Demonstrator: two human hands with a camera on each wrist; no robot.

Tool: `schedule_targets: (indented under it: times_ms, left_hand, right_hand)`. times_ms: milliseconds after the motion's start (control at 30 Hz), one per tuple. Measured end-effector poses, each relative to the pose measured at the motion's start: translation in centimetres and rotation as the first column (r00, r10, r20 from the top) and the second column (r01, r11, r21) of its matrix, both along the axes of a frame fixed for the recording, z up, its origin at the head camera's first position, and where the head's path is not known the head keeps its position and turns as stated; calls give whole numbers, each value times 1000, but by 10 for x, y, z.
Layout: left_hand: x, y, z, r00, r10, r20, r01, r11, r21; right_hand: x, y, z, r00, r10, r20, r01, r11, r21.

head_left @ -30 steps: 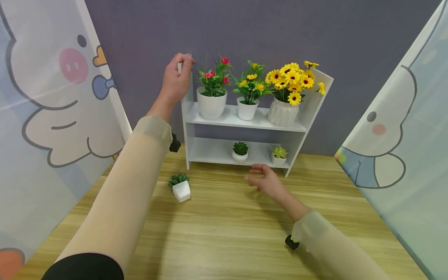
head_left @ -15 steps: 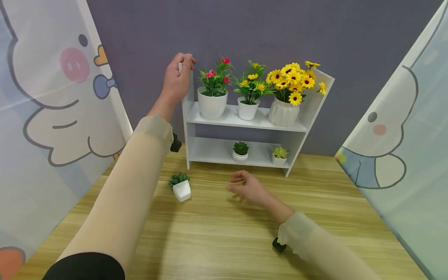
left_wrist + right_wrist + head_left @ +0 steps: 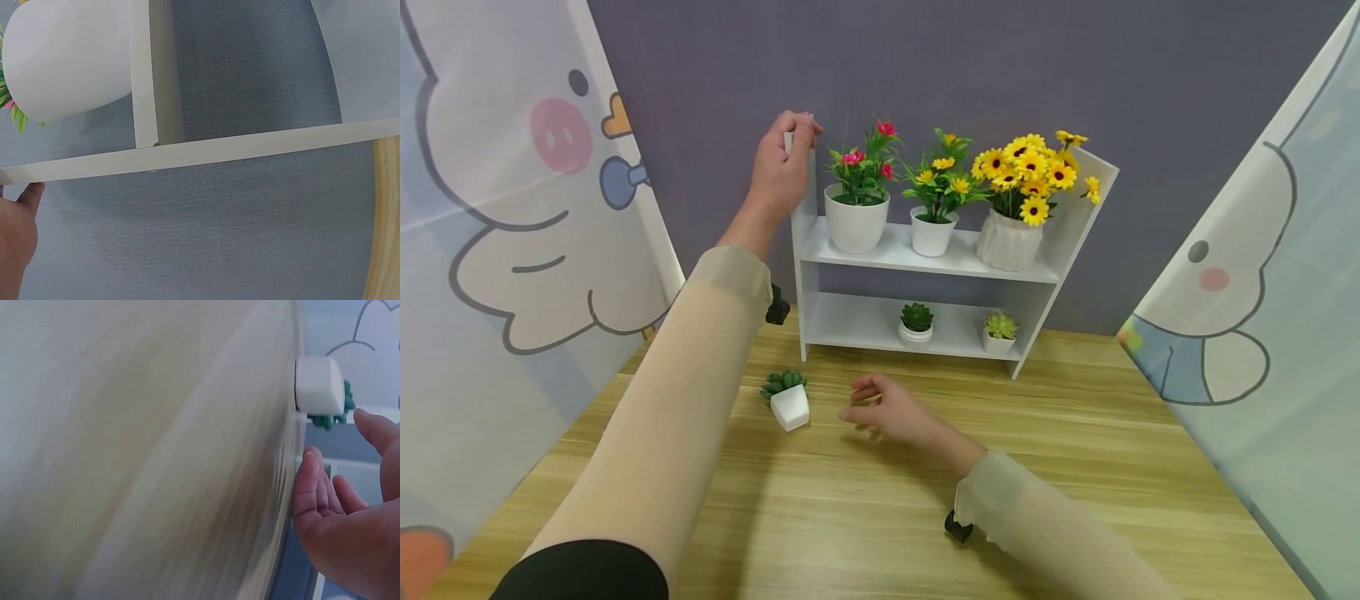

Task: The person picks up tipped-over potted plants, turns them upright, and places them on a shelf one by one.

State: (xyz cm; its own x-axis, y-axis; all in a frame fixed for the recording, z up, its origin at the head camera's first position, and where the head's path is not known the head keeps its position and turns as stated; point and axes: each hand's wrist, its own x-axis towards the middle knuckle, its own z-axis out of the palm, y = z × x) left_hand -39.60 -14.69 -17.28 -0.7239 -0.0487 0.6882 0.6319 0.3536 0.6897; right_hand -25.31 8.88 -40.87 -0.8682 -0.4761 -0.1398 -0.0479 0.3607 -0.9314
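Note:
My left hand [image 3: 784, 167] grips the top of the left side panel of a white two-tier shelf [image 3: 917, 260]; the left wrist view shows its thumb against that panel [image 3: 206, 152]. Low over the table, my right hand [image 3: 891, 412] is empty, its fingers loosely bent and spread from the thumb. To its left a succulent [image 3: 789, 400] in a white square pot lies tipped on its side, leaves toward the shelf. In the right wrist view the pot [image 3: 319, 384] appears just beyond the fingertips, with a gap between them.
On the upper tier stand a red-flowered pot [image 3: 857, 218], a small yellow-flowered pot [image 3: 933, 232] and a ribbed pot of yellow daisies [image 3: 1009, 240]. Below are a dark green succulent [image 3: 916, 325] and a pale green one [image 3: 1000, 332]. Cartoon-printed panels [image 3: 1232, 350] flank the wooden table [image 3: 820, 517].
My right hand has moved left across the table, from in front of the shelf's lower right to near the tipped succulent. The left hand keeps its grip on the shelf panel.

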Motion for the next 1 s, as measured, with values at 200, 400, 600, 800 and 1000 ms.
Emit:
schedule_targets:
  times_ms: [200,400,600,800,1000]
  left_hand:
    - [0,1,0,1000,-3,4,3,1000,0]
    - [1,1,1,1000,-4,4,4,1000,12]
    - [1,0,1,1000,16,20,-16,1000,-6]
    - [1,0,0,1000,14,9,-14,1000,-13]
    - [2,1,0,1000,8,8,-8,1000,-11]
  right_hand:
    - [5,-23,-3,1000,19,15,-19,1000,-18]
    - [8,-44,-6,1000,21,-23,-21,1000,16]
    - [7,-63,-11,994,-26,-105,39,992,121]
    - [3,-78,-13,987,-59,-148,81,986,147]
    - [2,-85,-15,985,-62,-161,85,986,142]
